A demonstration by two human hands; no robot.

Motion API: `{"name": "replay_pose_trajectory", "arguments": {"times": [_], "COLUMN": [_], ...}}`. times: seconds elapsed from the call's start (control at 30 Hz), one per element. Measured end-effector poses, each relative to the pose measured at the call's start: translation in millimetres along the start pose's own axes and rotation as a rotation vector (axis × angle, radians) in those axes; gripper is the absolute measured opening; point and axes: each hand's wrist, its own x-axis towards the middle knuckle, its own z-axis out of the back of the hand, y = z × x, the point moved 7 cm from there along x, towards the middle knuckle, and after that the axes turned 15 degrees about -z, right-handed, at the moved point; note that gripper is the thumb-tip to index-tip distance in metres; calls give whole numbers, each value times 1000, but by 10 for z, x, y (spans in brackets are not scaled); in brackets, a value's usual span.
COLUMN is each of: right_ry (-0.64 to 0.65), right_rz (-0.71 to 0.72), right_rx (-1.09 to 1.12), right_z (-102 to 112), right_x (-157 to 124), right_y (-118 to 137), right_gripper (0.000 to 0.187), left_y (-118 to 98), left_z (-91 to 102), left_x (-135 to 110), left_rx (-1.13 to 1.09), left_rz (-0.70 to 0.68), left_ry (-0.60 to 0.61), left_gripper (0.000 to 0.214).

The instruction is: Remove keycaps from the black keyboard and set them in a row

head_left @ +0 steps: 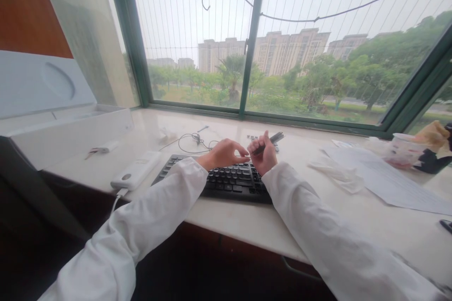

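White sleeves enter from the bottom of the frame and end at two bare hands above the far edge of a black keyboard (229, 181). The keyboard lies on a white stone window ledge (233, 228).

The left hand (224, 154) is relaxed above the keys, with its fingers (240, 153) loosely curled and holding nothing. The right hand (263, 154) is just beside it, with its fingers (266, 138) closed around a slim dark pen (270, 145). The pen is angled up and to the right above the keyboard; at this resolution it could be a similar slim tool.

Left of the keyboard, a white power bank (136, 170) lies with a white cable (118, 200) running from its near end. Behind them is a looped thin cord (194, 142). Small grey pieces (259, 141) lie just behind the right hand. To the right are a crumpled translucent sheet (335, 176) and printed paper (384, 178), with a patterned cup (402, 151) beyond.

At the upper left stands an open white box (67, 136). Farther off, a green-framed window (252, 42) looks onto trees (374, 70) and tall buildings (289, 51).
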Motion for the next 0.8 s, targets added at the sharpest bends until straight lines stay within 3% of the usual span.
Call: {"name": "replay_pose_trajectory", "arguments": {"times": [0.23,0.43,0.67,0.8], "right_ry": [2,23,-177,-204], "right_rz": [-80,-110,-49,-27], "right_rx": [59,173,-28,-76], "right_z": [17,34,110,117], "right_x": [-12,11,33,50], "right_y": [-56,-67,-94,-143], "right_gripper": [58,58,60,62], "left_y": [-9,83,173,145], "left_z": [2,13,-71,-91], "left_x": [-26,-81,-134,-123], "left_rx": [112,156,188,189], "left_rz": [25,78,104,101], "left_ry": [15,175,295,298], "left_gripper": [30,42,24,21]}}
